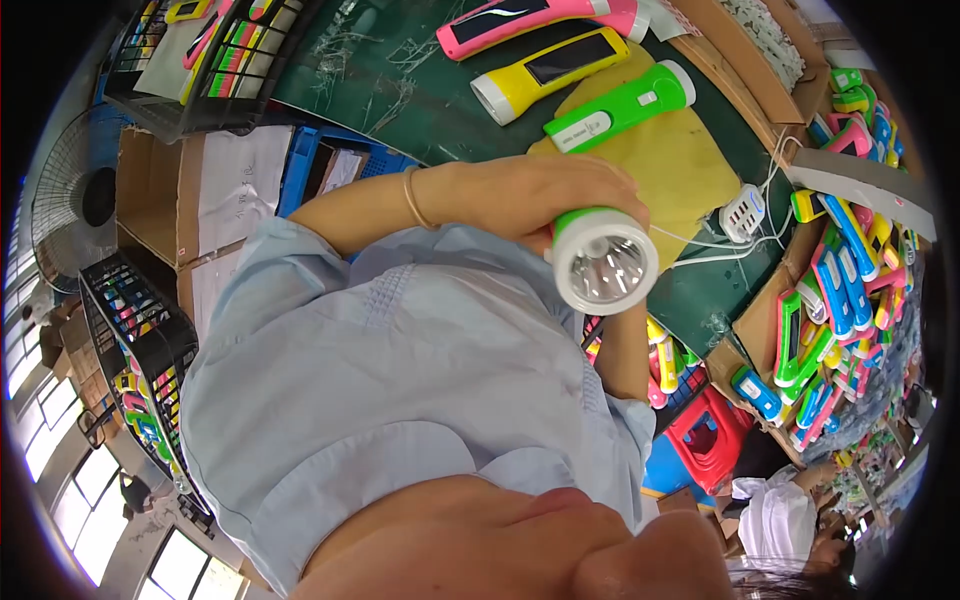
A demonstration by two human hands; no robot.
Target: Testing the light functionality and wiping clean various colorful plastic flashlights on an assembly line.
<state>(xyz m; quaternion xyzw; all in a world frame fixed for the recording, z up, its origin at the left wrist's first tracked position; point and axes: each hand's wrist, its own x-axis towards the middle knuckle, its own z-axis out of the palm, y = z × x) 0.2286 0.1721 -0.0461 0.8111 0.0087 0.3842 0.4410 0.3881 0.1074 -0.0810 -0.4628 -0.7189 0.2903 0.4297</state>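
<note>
A green and white flashlight (pixel 605 262) is held up in front of my chest, its round reflector end turned toward the view. My left hand (pixel 570 190), below a bracelet on the wrist, is closed around its body. My right forearm (pixel 626 350) rises behind the flashlight head, which hides the right hand, so its fingers cannot be made out. On the table beyond lie a green flashlight (pixel 625 105), a yellow flashlight (pixel 550 72) and a pink flashlight (pixel 515 25). The green one rests on a yellow cloth (pixel 685 165).
A white power strip (pixel 742 214) with cables sits on the green table (pixel 430 120). At right, cardboard boxes (pixel 765 265) border a heap of colourful flashlights (pixel 850 275). Black baskets (pixel 150 310), a fan (pixel 95 195) and a blue crate (pixel 300 165) stand at left. Another person (pixel 775 515) is at lower right.
</note>
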